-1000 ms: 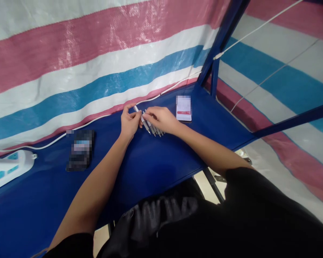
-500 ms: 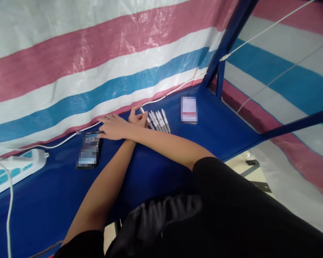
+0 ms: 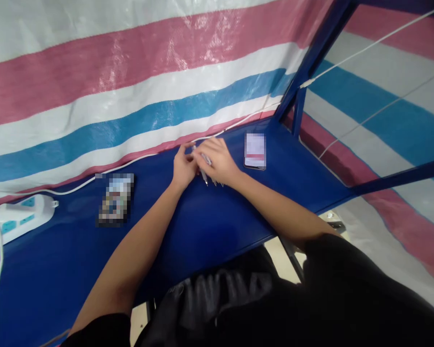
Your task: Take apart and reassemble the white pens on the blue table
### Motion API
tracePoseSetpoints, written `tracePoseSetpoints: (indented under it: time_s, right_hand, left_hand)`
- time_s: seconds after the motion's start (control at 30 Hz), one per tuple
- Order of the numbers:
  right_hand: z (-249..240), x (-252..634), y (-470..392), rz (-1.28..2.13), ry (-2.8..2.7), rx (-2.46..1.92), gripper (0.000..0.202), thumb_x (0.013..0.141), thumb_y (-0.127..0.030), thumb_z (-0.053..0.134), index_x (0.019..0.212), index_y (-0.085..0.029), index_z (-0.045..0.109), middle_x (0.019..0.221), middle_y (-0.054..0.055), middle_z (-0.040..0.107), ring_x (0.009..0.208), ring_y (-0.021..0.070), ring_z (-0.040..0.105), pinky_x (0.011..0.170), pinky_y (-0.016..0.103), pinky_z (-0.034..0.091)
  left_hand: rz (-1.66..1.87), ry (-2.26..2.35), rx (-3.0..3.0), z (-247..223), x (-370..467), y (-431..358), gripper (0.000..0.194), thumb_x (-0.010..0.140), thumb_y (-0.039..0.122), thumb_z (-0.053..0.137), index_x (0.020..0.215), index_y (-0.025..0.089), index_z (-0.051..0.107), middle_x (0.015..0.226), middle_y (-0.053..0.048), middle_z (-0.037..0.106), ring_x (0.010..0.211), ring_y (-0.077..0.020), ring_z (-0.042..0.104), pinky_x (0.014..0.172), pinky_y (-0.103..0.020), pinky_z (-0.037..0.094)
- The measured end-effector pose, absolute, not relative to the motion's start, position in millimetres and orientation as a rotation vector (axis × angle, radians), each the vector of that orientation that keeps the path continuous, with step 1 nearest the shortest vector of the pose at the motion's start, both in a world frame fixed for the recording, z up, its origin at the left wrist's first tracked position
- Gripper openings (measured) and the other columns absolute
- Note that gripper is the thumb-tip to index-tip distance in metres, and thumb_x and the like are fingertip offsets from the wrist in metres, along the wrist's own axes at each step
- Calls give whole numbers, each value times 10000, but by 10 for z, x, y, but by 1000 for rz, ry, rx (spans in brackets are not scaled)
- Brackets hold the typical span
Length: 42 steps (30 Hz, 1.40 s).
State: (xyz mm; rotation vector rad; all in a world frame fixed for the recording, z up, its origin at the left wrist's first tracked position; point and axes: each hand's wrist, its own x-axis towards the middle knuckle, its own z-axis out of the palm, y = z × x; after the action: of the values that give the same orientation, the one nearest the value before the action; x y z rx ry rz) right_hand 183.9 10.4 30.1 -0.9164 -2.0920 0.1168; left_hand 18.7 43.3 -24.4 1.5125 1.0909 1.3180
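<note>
My left hand (image 3: 183,167) is closed around the upper part of a white and grey pen (image 3: 204,177), its thumb and forefinger near the pen's top end. The pen slants, its tip toward me. Coming in from the right, my right hand (image 3: 219,158) is closed at the same pen, with thumb and fingertips meeting my left fingers. Several more pens (image 3: 220,183) lie on the blue table (image 3: 217,212) beneath my right hand. Only their lower ends show; the rest is covered.
A phone with a lit screen (image 3: 255,150) lies to the right of my hands. At the left lies a dark phone (image 3: 115,200), its screen blurred. A white power strip (image 3: 25,219) with a cable sits farther left. Striped sheeting (image 3: 148,96) hangs behind; a blue frame post (image 3: 299,103) stands right.
My right hand has swung from the dark phone, across my left arm, over to the pens. My arms are no longer crossed. My left hand stays by the leftmost pen.
</note>
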Motion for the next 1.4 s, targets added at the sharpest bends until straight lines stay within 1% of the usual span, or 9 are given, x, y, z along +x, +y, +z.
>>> tracePoseSetpoints:
  time_s: [0.07, 0.17, 0.3, 0.47, 0.57, 0.7, 1.07, 1.27, 1.4]
  right_hand:
    - [329, 1944, 169, 157, -2069, -1050, 308, 1195, -285, 465, 1151, -183, 752, 1153, 123, 788, 1139, 292, 675, 1058, 443, 466]
    - [439, 2017, 236, 216, -2080, -1307, 302, 1185, -255, 463, 1248, -161, 742, 1244, 151, 787, 1115, 285, 718, 986, 387, 500]
    - [618, 2126, 210, 303, -2058, -1678, 358, 1192, -323, 480, 1415, -170, 714, 1168, 145, 828, 1032, 304, 775, 905, 370, 529]
    - [737, 2248, 187, 324, -2162, -1887, 339, 1162, -352, 539, 1298, -161, 782, 1259, 206, 833, 1165, 375, 783, 966, 429, 567]
    - [762, 2287, 185, 363, -2238, -1916, 344, 1153, -374, 551, 1207, -159, 815, 1262, 215, 833, 1190, 388, 780, 978, 451, 577]
    - [814, 2329, 163, 409, -2292, -1978, 415, 1154, -434, 559, 1243, -130, 828, 1258, 242, 830, 1198, 402, 777, 960, 471, 593]
    - [891, 2333, 124, 430, -2477, -2083, 404, 1118, -364, 589, 1323, -111, 828, 1314, 262, 827, 1196, 396, 797, 879, 428, 575]
    - [862, 2325, 147, 443, -2478, -2069, 383, 1101, -352, 614, 1299, -119, 846, 1243, 250, 846, 1140, 386, 804, 868, 430, 578]
    - [871, 2330, 147, 454, -2497, -2093, 355, 1071, -313, 634, 1257, -116, 864, 1153, 237, 862, 1076, 374, 813, 832, 418, 576]
  left_hand:
    - [1298, 1147, 1505, -219, 231, 404, 352, 968, 397, 847, 1232, 237, 679, 571, 79, 651, 389, -120, 541, 417, -236, 406]
    - [1269, 1226, 1513, -169, 258, 379, 379, 977, 290, 795, 1330, 211, 683, 641, 53, 734, 404, -106, 550, 427, -226, 424]
    - [1233, 1275, 1516, -147, 266, 393, 436, 982, 271, 781, 1401, 201, 685, 718, 34, 789, 424, -98, 552, 442, -229, 437]
    - [1245, 1281, 1488, -191, 252, 427, 403, 1007, 308, 773, 1377, 192, 665, 696, 41, 742, 466, -114, 582, 504, -252, 476]
    - [1285, 1356, 1578, -201, 216, 449, 297, 1012, 264, 755, 1291, 196, 682, 623, 72, 657, 472, -116, 542, 538, -272, 451]
    - [1322, 1480, 1720, -185, 167, 487, 220, 1001, 206, 744, 1217, 196, 697, 540, 111, 541, 498, -129, 515, 619, -304, 451]
    - [1292, 1525, 1791, -184, 164, 494, 246, 1010, 187, 725, 1256, 198, 711, 535, 115, 523, 536, -156, 564, 681, -329, 454]
    - [1269, 1484, 1698, -205, 167, 546, 281, 1027, 213, 728, 1300, 214, 659, 555, 119, 526, 544, -156, 564, 653, -317, 441]
    - [1268, 1456, 1700, -223, 168, 577, 241, 1012, 225, 741, 1243, 218, 674, 539, 120, 487, 553, -157, 560, 635, -311, 436]
